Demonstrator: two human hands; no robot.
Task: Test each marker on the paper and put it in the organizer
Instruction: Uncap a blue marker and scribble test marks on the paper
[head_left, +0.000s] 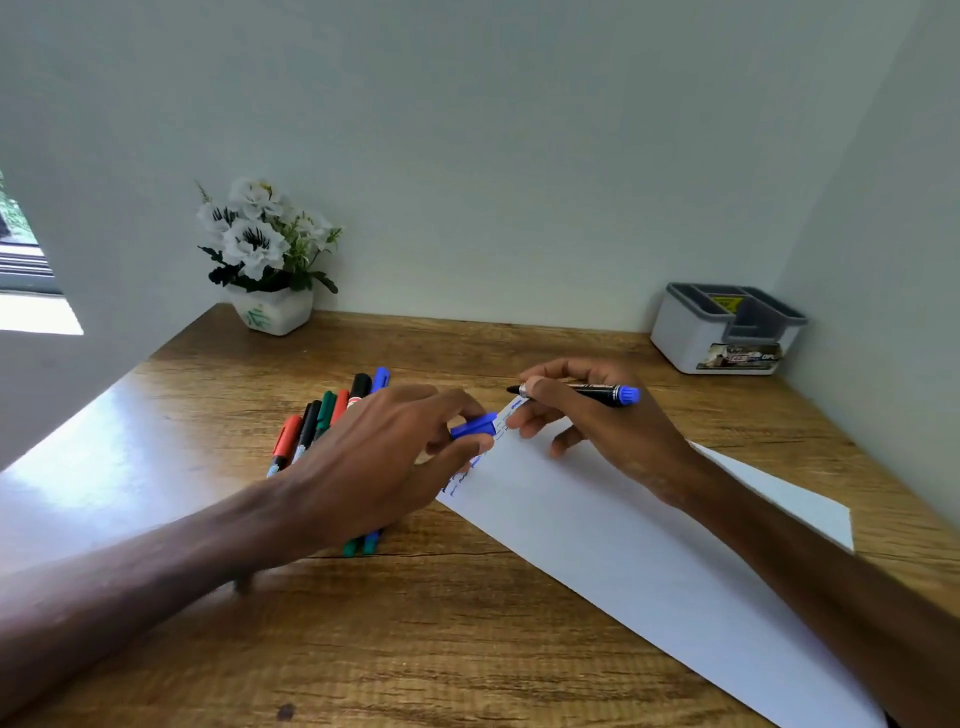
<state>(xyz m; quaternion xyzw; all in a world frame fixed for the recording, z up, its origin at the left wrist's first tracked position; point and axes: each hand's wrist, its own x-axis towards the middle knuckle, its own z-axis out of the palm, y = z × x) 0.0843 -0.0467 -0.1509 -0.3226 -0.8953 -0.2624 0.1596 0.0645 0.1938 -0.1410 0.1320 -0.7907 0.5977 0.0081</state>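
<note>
My right hand (587, 421) holds an uncapped black marker with a blue end (602, 391), lying almost level, its tip pointing left above the far corner of the white paper (639, 561). My left hand (379, 457) pinches the marker's blue cap (474, 426) just left of that tip. Blue scribbles (470, 470) mark the paper's left edge. A bunch of markers (324, 415), red, green, black and blue, lies on the desk behind and under my left hand. The grey and white organizer (727, 332) stands at the far right corner.
A white pot of white flowers (267, 260) stands at the back left of the wooden desk (415, 639). Walls close the desk in at the back and right. A window shows at the far left.
</note>
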